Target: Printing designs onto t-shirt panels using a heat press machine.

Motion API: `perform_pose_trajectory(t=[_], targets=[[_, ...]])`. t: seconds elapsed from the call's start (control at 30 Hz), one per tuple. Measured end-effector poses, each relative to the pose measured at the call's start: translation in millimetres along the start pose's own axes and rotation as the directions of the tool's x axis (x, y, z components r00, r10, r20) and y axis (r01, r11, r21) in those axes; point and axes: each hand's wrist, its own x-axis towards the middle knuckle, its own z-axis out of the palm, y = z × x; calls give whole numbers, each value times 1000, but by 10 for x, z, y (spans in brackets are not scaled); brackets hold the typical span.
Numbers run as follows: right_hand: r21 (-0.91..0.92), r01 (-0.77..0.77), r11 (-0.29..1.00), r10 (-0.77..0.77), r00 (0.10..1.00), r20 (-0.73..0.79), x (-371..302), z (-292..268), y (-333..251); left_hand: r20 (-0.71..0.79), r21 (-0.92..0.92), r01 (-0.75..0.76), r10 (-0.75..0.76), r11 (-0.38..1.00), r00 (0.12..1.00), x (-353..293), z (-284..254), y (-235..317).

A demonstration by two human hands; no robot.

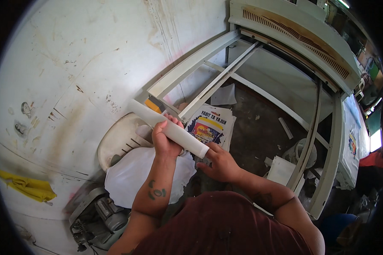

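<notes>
A white rolled-up sheet (174, 129), tube-shaped, slants across the middle from the upper left down to the right. My left hand (167, 138) is closed around its middle, thumb on top. At the lower right end of the roll is my right hand (223, 163), its fingers bent against the rim; some fingertips are hidden there. Below the roll a white cloth-like sheet (136, 174) lies draped over a pale plastic chair (115, 138). Beyond my right hand rests a stack of printed sheets (210, 127) with a colourful picture.
A long metal frame (251, 85) with rails stretches from the centre to the right, with a slotted panel (298, 34) at its far end. A motor-driven machine (108, 212) stands lower left. A yellow cloth (27, 185) hangs by the stained wall (72, 85). A bucket (302, 151) sits right.
</notes>
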Motion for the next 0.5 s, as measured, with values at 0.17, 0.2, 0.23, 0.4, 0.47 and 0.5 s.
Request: perform_pose_trajectory(t=[0.17, 0.2, 0.23, 0.4, 0.47, 0.5], targets=[[750, -542, 379, 45, 820, 570, 11, 18, 56, 164, -80, 30, -17, 996, 986, -4, 76, 66], [806, -592, -28, -139, 801, 583, -4, 15, 36, 286, -130, 92, -51, 987, 957, -7, 95, 82], [805, -593, -30, -139, 800, 584, -20, 16, 10, 403, -171, 156, -75, 973, 912, -14, 122, 96], [365, -289, 885, 78, 865, 495, 69, -159, -255, 295, -184, 163, -104, 969, 950, 35, 175, 95], [373, -326, 869, 119, 869, 480, 72, -124, -270, 173, -132, 130, -106, 983, 979, 49, 186, 54], [382, -357, 852, 154, 870, 469, 77, -94, -269, 105, -110, 87, -76, 990, 992, 57, 179, 33]])
